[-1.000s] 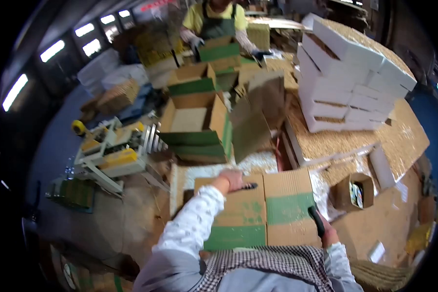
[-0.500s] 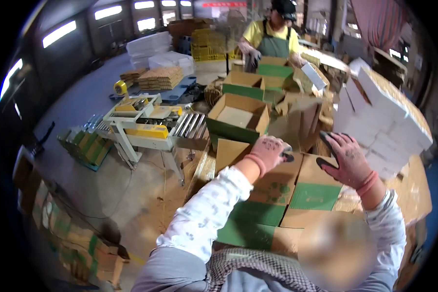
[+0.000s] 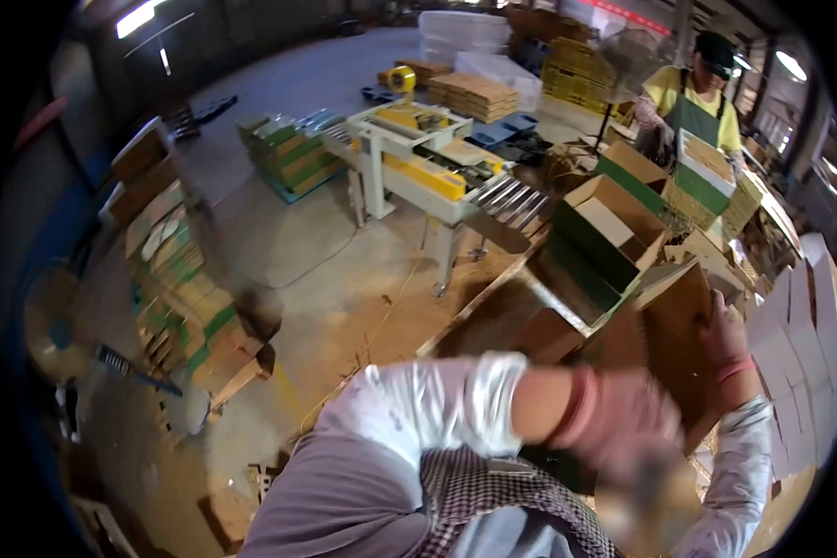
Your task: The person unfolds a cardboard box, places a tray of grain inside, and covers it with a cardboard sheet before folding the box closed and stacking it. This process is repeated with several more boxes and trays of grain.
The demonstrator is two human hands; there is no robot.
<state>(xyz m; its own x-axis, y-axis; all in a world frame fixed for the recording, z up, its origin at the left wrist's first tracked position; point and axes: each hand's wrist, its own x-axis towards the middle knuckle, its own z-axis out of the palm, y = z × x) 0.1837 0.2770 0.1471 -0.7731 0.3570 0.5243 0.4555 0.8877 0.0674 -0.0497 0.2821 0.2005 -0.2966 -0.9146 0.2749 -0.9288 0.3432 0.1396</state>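
Observation:
My right hand (image 3: 726,342), in a pink glove, is against the right side of a brown cardboard box (image 3: 671,339); its fingers are wrapped over the box's edge. My left hand (image 3: 628,414), also in a pink glove, is smeared by motion near the box's lower front, and its fingertips run into a blurred patch, so its grip is hidden. Just beyond stands an open green and brown box (image 3: 609,228) at the table's edge. White stacked panels (image 3: 804,349) stand to the right of my right hand.
A roller conveyor machine (image 3: 418,177) with yellow parts stands left of the table. Across the table a co-worker (image 3: 702,107) handles a green and white box (image 3: 704,177). Flattened cartons (image 3: 191,298) lie in a pile at the left. A fan (image 3: 60,330) stands at the far left.
The view has swung left. My hands, apart above flat cartons before, are now at a raised brown box, my right hand on its edge. The co-worker's box is now upright.

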